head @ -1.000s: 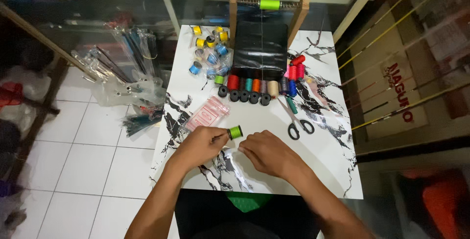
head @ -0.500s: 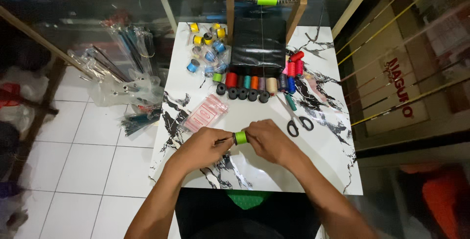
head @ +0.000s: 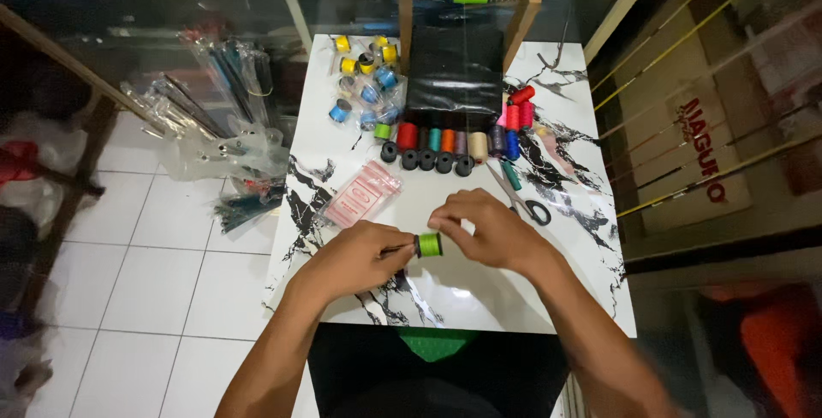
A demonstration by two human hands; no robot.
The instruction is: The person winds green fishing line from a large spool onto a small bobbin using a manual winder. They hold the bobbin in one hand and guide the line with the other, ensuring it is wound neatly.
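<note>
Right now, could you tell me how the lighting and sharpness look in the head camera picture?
Head view: the white marbled table is brightly lit and sharp, as is the green spool between left hand and right hand; the surroundings are dim, the lower right corner blurred.

We have one view only, worn on the head. It looks steeply down and forward over the table (head: 548, 298) from its near edge, close above our hands, reaching the far edge and the floor (head: 145, 281) left.
</note>
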